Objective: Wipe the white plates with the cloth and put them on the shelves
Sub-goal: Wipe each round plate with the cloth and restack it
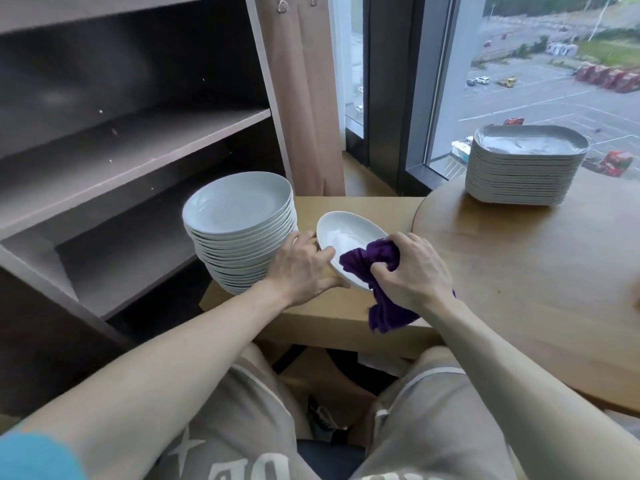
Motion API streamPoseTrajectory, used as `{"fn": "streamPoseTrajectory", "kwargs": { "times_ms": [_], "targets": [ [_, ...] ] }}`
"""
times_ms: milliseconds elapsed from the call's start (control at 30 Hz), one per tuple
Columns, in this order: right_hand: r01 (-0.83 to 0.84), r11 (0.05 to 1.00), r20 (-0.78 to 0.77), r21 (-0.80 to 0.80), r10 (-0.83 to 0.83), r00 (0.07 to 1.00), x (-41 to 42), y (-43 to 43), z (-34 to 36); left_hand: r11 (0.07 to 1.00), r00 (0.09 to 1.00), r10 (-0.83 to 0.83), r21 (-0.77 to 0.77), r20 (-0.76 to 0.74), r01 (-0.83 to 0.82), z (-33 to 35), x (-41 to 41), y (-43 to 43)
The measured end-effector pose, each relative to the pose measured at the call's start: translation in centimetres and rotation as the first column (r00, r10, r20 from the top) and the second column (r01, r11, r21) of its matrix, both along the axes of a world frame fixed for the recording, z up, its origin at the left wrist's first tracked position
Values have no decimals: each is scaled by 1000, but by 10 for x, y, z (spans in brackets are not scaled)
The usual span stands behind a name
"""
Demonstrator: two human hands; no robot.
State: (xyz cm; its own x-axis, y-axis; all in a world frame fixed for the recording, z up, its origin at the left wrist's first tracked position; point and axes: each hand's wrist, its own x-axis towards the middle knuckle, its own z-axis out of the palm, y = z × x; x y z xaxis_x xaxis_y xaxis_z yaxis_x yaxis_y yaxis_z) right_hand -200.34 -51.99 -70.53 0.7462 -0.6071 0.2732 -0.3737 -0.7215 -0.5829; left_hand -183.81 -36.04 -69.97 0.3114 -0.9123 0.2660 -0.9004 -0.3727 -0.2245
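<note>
White glazed oval plate (pixel 346 233), held tilted above the low wooden table (pixel 391 209), its long axis running from far-left to near-right. Left hand (pixel 304 268) grasps the plate's near-left rim, thumb over the edge and the other fingers curled behind it. Right hand (pixel 412 271) is clenched round a bunched purple cloth (pixel 363 258), which presses on the plate's inner face near its right end; a loose tail of the soft, napped fabric hangs below the wrist.

Key relation: the shelf unit (pixel 138 143) stands to the person's left, on the side of the hand that carries the plate, so the left hand is the nearer one for the coming placement (the right hand needs only to lift the cloth away). Wiping appears to be the step in hand.

Supporting objects: a tall stack of round white plates (pixel 239 230) sits on the low table just left of the left hand, between it and the dark matte shelves. A second stack of rounded-rectangular plates (pixel 523 168) stands well apart on the round wooden table (pixel 519 271), by the window.
</note>
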Motion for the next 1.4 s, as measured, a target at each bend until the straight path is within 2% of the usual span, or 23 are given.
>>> {"fn": "streamPoseTrajectory", "kwargs": {
  "times_ms": [167,333,467,633,867,1033,1233,1300,1400],
  "targets": [
    [57,995,134,85,-69,989,1,-3,5,997,980,-66,-27,188,72,47,0,5],
    [116,983,216,145,-146,965,-1,-10,10,997,959,-68,-27,274,78,88,3,28],
    [135,974,248,184,-179,952,-1,-7,11,980,943,-2,-189,333,69,90,12,68],
    [40,987,240,157,-77,968,2,6,5,923,971,188,-364,148,-123,78,23,118],
    [-37,995,185,96,19,983,6,18,-7,834,910,415,-400,3,-379,67,44,139],
    [-87,991,141,98,73,987,6,29,-14,816,861,509,-326,17,-476,71,51,129],
    [-106,990,116,91,95,989,4,37,-13,760,765,644,-132,21,-636,67,56,124],
    [-105,990,128,98,92,987,1,39,-10,757,764,644,-106,-46,-645,60,59,124],
    [-100,990,137,98,86,987,-2,42,-9,762,747,615,-55,-254,-646,56,64,120]
  ]
}}
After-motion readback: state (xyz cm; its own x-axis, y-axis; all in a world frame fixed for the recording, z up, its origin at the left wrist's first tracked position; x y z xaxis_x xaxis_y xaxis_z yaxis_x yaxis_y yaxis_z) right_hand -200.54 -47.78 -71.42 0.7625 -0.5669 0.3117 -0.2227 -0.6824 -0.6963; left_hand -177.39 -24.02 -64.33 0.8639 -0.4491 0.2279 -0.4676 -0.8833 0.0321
